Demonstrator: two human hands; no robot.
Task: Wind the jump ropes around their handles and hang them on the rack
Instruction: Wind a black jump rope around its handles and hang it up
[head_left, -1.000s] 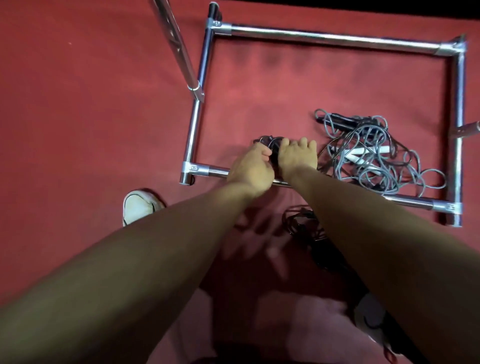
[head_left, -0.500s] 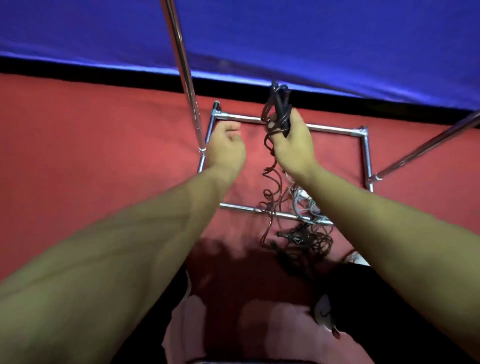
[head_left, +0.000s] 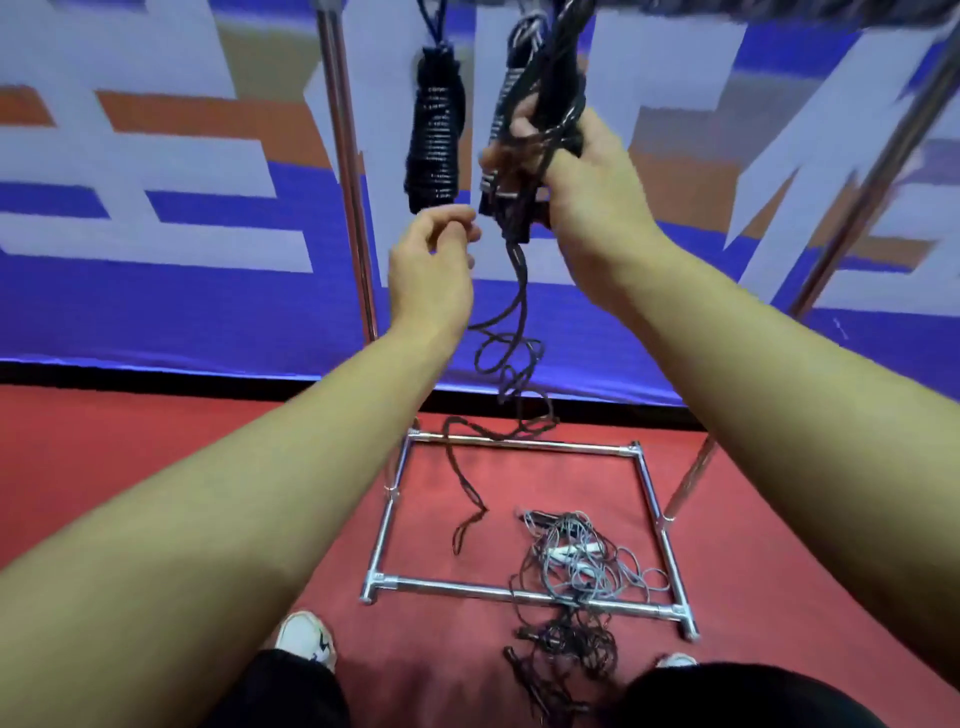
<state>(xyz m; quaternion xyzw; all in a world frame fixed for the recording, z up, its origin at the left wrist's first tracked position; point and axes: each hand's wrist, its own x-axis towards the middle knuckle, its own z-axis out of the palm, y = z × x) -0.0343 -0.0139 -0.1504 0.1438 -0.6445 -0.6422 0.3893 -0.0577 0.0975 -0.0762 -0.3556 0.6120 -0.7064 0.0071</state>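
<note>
A black jump rope (head_left: 524, 171) is held raised in front of the rack, its handles gripped in the right hand (head_left: 587, 192), whose fingers (head_left: 511, 132) are clamped around handles and rope strands. The loose rope length is seen trailing down in loops to the red floor (head_left: 156, 457) inside the rack's base frame (head_left: 519, 595). The left hand (head_left: 431, 260) is held just beside the hanging length, fingers loosely curled, nothing gripped. A wound black rope (head_left: 434, 140) is hung from above beside the left upright pole (head_left: 345, 156). A tangled pile of grey and black ropes (head_left: 571, 577) is left across the frame's near bar.
</note>
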